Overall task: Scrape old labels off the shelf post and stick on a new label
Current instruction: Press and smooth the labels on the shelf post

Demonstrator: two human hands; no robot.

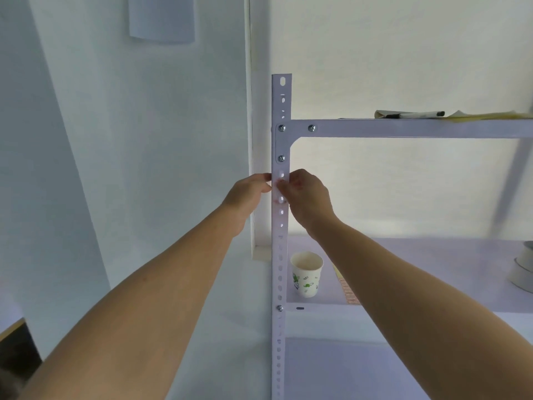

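A white perforated metal shelf post (281, 255) rises up the middle of the view. Both hands meet on it just below the top shelf bracket. My left hand (247, 194) touches the post's left edge with thumb and fingertips. My right hand (307, 197) comes in from the right, its fingers curled against the front of the post. Between the fingertips a small pale label (280, 182) with reddish marks shows on the post, mostly hidden by the fingers. I cannot tell whether the fingers pinch the label or only press it.
A paper cup (306, 274) with green print stands on the middle shelf (403, 269) beside the post. Label sheets (347, 290) lie behind my right forearm. Tape rolls (523, 269) sit at far right. A marker (415, 114) and papers lie on the top shelf (403, 128).
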